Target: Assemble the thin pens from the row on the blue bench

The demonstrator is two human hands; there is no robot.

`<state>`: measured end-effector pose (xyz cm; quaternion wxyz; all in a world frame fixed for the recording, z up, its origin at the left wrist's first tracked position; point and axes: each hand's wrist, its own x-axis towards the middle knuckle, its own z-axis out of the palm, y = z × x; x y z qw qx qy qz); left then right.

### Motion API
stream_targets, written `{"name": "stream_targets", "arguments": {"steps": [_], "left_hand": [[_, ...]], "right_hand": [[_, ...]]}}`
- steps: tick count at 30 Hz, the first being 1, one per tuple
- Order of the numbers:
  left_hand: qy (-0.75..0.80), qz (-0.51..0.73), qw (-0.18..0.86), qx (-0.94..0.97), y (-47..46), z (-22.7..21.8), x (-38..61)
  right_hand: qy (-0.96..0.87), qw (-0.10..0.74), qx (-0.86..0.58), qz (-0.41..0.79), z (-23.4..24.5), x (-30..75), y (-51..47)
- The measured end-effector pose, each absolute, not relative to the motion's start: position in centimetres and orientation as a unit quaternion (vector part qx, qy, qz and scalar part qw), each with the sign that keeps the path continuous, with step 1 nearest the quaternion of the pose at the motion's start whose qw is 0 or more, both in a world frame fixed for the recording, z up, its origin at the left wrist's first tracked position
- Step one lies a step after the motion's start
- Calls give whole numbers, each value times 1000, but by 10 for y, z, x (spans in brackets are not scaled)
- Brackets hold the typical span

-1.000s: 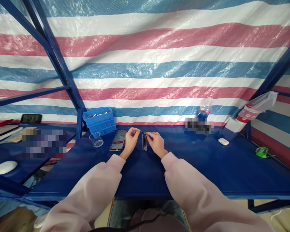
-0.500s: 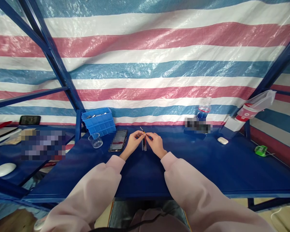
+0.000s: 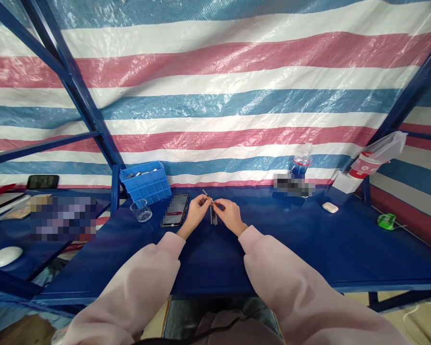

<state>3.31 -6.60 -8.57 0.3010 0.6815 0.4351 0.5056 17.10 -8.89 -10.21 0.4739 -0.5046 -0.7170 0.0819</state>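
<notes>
Two bare hands at work on a broad dark-blue smooth-topped table (image 3: 290, 254): over the last second the left hand (image 3: 198, 207) and the right hand (image 3: 229, 212) have closed from a small gap to almost touching; the slender grey-and-orange pen-like stick (image 3: 206, 193), earlier stretched across that gap, now juts out far and left from the joined fingertips; the left thumb and fingers are pinched together around its shaft, the right ones pinched at its near end — its tip there is hidden; the change suggests close fingertip handling of one end, both hands sharing the hold; beneath the hands, near ends of several thin, dark and clear rods (image 3: 214, 219) show on the table; to the left lie a flat black-edged phone (image 3: 175, 211) and, farther left, a clear plastic cup (image 3: 141, 211) — both apart from the hands
</notes>
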Motion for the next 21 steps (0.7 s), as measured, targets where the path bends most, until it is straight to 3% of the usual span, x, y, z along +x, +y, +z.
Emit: {"name": "stream_targets", "arguments": {"steps": [6,14,21], "left_hand": [[518,471,251,669,-67,-84,27],[625,175,128,750,-74,-84,29],[639,132,88,753,-75,-85,29]], "right_hand": [[-719,472,-508,56,-98,171,-93],[-700,440,-561,40,-101,172,-90],[-696,417,-583,45,-105,173,-87]]}}
